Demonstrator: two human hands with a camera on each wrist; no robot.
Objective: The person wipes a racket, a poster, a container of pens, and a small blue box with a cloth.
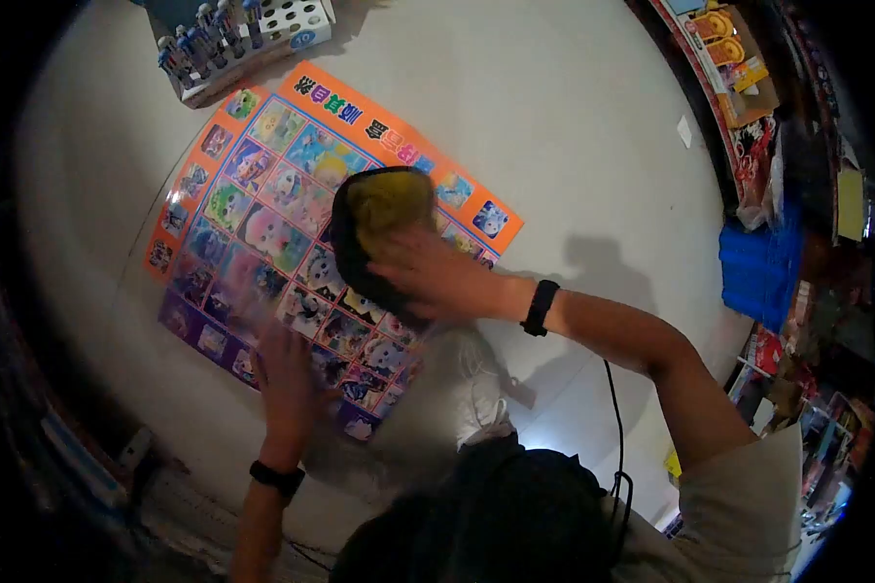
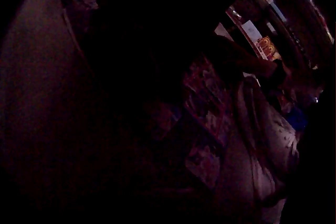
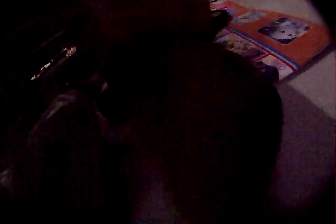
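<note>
A colourful poster sheet (image 1: 292,189) with an orange border and rows of cartoon character pictures lies on the pale surface. My right hand (image 1: 437,277) is over the lower part of a black-rimmed oval thing (image 1: 392,194) with a fuzzy yellow face, gripping it above the poster's right half; its exact kind does not show. At the poster's lower left edge, my left hand (image 1: 287,360) rests with fingers stretched onto the sheet, blurred. Both wrist views are very dark; the right one shows an orange corner of the poster (image 3: 310,43).
A white box with round holes (image 1: 297,19) stands at the top left, holding several pens (image 1: 204,44). Shelves of packaged goods (image 1: 749,117) curve along the right, with a blue bin (image 1: 760,262) among them. A dark cable (image 1: 614,408) hangs near the right elbow.
</note>
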